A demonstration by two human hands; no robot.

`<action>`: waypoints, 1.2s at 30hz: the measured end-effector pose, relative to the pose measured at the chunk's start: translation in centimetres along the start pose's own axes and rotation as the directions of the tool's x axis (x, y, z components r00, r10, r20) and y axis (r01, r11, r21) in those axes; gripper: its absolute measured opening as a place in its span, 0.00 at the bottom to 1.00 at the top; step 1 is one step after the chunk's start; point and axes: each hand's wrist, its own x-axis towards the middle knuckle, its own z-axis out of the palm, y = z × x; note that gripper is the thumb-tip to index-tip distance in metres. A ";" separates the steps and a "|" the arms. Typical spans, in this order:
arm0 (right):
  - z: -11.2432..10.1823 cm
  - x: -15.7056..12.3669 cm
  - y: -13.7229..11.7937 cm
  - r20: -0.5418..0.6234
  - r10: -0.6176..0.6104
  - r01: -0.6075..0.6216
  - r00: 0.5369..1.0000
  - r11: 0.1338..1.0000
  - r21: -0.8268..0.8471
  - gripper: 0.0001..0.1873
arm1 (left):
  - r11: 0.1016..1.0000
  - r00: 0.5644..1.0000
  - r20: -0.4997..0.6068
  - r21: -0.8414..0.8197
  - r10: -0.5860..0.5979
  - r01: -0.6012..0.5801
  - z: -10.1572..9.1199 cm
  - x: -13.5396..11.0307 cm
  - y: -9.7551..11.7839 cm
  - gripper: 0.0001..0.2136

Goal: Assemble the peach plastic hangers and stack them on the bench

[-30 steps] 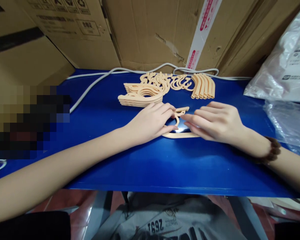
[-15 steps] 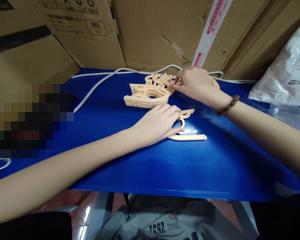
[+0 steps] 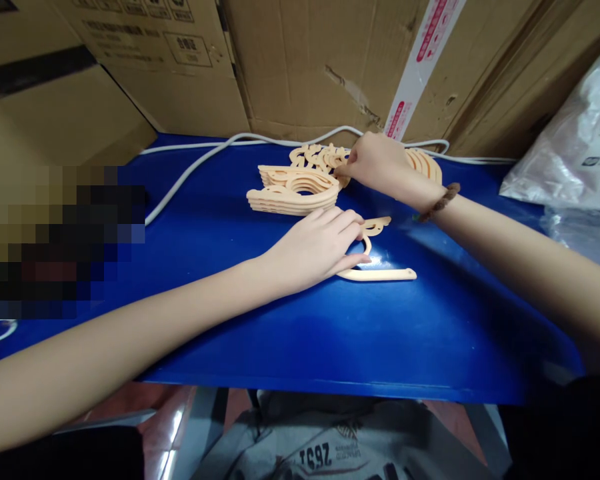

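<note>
My left hand rests on a peach plastic hanger piece lying on the blue table, fingers curled over its left part. My right hand reaches to the back of the table and pinches one of several small peach hook pieces. A stack of curved peach pieces lies just left of that hand. Another fanned row of peach arm pieces shows behind my right wrist, partly hidden.
A white cable runs along the table's back. Cardboard boxes stand as a wall behind. Clear plastic bags lie at the right. A blurred patch covers the left side.
My right hand left the hanger piece near my left hand and moved to the back pile, where its fingers now close on a hook piece. My left hand has stayed put.
</note>
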 end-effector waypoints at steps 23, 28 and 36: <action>0.7 1.8 0.3 0.005 -0.058 0.058 0.998 0.996 0.074 0.09 | 1.000 0.999 0.029 -0.015 -0.020 0.021 -0.2 0.1 0.1 0.20; -0.5 1.0 -0.6 0.051 0.038 -0.041 0.998 0.998 0.046 0.12 | 1.000 0.999 0.034 -0.015 -0.023 0.024 -0.2 0.2 0.2 0.19; -4.2 -0.8 0.9 -0.071 0.044 -0.028 0.996 0.976 0.218 0.12 | 0.999 0.998 0.050 -0.013 -0.029 0.029 -0.2 0.1 0.2 0.17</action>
